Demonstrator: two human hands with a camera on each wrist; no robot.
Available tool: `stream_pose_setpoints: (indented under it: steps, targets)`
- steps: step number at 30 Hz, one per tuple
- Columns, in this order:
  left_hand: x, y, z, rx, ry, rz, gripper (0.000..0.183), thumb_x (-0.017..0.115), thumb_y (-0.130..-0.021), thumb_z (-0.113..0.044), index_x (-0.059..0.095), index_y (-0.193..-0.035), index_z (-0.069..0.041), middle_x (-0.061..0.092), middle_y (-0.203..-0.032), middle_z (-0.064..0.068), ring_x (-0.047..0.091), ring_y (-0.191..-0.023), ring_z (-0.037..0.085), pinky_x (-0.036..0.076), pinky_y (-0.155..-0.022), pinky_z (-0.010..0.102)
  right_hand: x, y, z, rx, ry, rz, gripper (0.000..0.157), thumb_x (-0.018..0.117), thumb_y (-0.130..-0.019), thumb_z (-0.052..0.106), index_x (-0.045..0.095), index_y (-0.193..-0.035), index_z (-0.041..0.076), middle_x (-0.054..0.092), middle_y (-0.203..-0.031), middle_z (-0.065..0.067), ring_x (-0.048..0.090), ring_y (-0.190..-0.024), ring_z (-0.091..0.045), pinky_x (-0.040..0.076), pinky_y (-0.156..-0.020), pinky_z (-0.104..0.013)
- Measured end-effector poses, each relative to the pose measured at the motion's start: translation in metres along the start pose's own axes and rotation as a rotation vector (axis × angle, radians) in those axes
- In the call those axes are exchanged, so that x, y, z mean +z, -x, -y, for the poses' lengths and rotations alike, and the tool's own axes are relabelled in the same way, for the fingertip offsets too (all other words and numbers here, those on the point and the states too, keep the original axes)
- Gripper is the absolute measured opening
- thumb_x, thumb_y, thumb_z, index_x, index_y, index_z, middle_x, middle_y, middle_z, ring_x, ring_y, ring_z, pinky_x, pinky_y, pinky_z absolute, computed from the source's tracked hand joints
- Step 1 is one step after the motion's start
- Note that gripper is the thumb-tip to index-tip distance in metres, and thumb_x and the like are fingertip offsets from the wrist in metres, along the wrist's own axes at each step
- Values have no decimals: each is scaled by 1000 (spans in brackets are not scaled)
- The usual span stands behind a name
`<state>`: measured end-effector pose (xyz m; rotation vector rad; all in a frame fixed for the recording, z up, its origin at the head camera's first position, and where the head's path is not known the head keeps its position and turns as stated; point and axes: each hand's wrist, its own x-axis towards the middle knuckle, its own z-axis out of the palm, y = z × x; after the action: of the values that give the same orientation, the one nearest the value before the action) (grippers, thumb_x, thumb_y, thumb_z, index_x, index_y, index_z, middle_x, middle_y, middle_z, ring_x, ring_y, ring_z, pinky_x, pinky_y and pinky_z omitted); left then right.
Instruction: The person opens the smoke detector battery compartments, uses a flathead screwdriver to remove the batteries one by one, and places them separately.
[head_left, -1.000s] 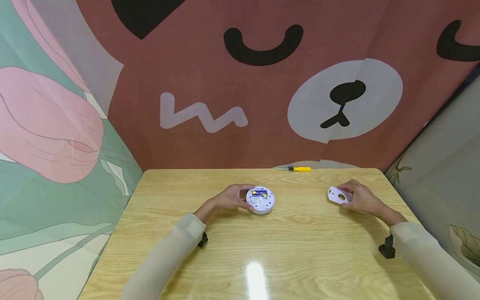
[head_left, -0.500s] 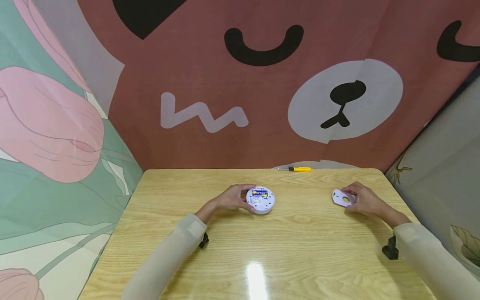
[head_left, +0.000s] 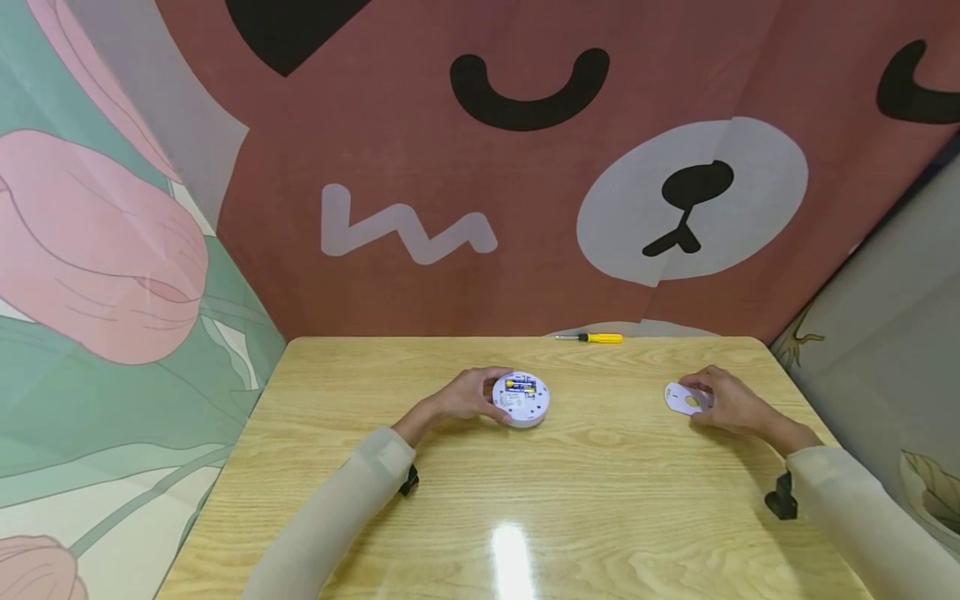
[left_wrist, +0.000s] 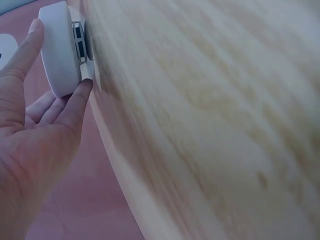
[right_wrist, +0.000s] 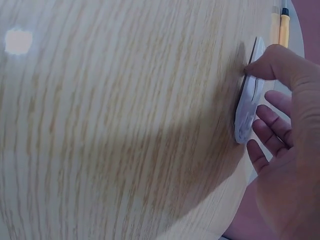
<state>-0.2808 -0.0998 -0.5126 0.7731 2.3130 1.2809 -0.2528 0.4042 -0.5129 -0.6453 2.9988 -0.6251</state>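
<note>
A round white smoke detector [head_left: 522, 408] sits near the middle of the table, its back face up and batteries [head_left: 519, 386] showing in its bay. My left hand [head_left: 467, 395] grips its left edge between thumb and fingers; the left wrist view shows the vents [left_wrist: 79, 42] on its underside. Farther right, my right hand [head_left: 729, 402] holds a thin white mounting plate [head_left: 678, 397] with a round hole by its right side. In the right wrist view the plate [right_wrist: 247, 107] lies low at the tabletop, the thumb on its edge.
A yellow-handled screwdriver [head_left: 602, 338] lies along the back edge of the wooden table [head_left: 600, 508], close to the printed cloth [head_left: 420, 292] behind. Patterned cloths also hang at the left and right sides.
My right hand has moved slightly right and down with the mounting plate, which now lies flatter and lower. The left hand and the smoke detector have stayed in place.
</note>
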Motion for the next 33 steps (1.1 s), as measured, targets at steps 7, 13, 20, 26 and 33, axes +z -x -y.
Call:
stream_pose_setpoints:
  steps: [7,13,20,26,33]
  targets:
    - [0,0,-3,3,-47,-8,93,95,-81,-19,46,-159,-3,52,-159,12,50,-146,25,38,-123,39,0,0,5,-12,-2,-55,74,90,-82,22,58,-141,-11,57,-134,-33,52,-123,-54,45,-96,-73]
    - [1,1,-7,-11,-68,-16,93,95,-80,-19,47,-158,-3,53,-159,12,49,-147,26,36,-124,40,1,-5,13,-21,-8,-63,77,86,-88,27,53,-146,-12,51,-142,-38,45,-130,-59,41,-100,-77]
    - [1,0,-9,-10,-97,-22,93,96,-80,-19,48,-157,-2,55,-157,12,51,-144,25,38,-123,40,5,-15,27,-66,-3,-69,75,84,-91,25,52,-149,-10,50,-146,-36,44,-134,-58,40,-103,-76]
    - [1,1,-10,0,-87,-16,95,96,-79,-17,47,-157,0,55,-157,12,53,-143,24,40,-122,38,6,-24,35,-65,-7,-45,78,82,-93,29,48,-152,-8,48,-151,-35,42,-138,-58,38,-107,-76]
    - [2,1,-10,3,-88,-15,93,96,-79,-16,48,-157,-2,57,-155,12,56,-140,24,42,-120,37,12,-35,42,-89,29,-53,81,81,-95,33,46,-155,-8,46,-155,-34,46,-135,-55,41,-107,-73]
